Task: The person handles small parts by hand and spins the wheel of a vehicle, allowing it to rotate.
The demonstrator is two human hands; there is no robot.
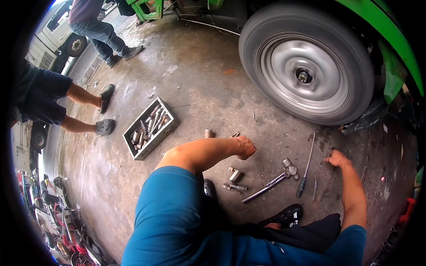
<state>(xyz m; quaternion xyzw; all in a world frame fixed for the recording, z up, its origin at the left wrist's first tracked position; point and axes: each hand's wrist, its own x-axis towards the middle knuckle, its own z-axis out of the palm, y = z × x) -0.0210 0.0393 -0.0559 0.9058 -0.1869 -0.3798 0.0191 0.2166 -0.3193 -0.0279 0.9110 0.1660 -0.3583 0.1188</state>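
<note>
My left hand (245, 147) hangs over the floor with its fingers curled; whatever they may hold is hidden. Just behind it lies a small dark metal piece (235, 134). My right hand (336, 158) is held out with fingers partly spread and nothing visible in them, right of a long screwdriver (301, 186). Between my hands lie a hammer (289, 169) and a metal bar (265, 188). Metal sockets (235, 174) rest nearer my feet, and a thin rod (315, 188) lies right of the screwdriver. A wheel (306, 73), blurred around its rim, stands ahead on the green vehicle.
A tray (154, 144) of sockets and tools sits on the floor to the left. Beyond it stands a person in dark shorts (53, 95), and another in jeans (100, 37) is farther back. Motorbikes (66, 221) stand at the lower left, a truck (55, 31) at the upper left.
</note>
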